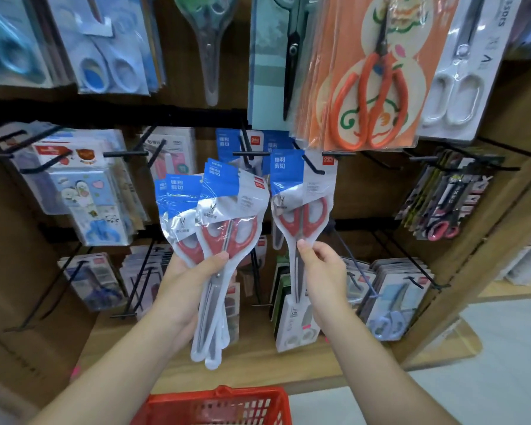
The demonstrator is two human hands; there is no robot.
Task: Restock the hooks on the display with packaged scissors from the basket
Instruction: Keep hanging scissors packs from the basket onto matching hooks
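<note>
My left hand point(193, 277) grips a fanned bundle of packaged red-handled scissors point(215, 216) with blue header cards, held upright in front of the display. My right hand point(322, 268) pinches the lower part of one more such pack point(301, 194). The top of that pack is up at a black hook point(314, 167) in the middle row. More blue-header packs point(252, 142) hang behind it. The red plastic basket point(218, 406) sits at the bottom edge, below my arms; I cannot see what it holds.
The wooden pegboard display carries many black hooks. Orange scissors packs point(365, 87) and white scissors point(460, 75) hang above. Sticker-like packs point(83, 185) hang left, dark packs point(445, 200) right. Lower hooks hold more packs point(393, 299). A bare hook point(124, 154) juts out at left.
</note>
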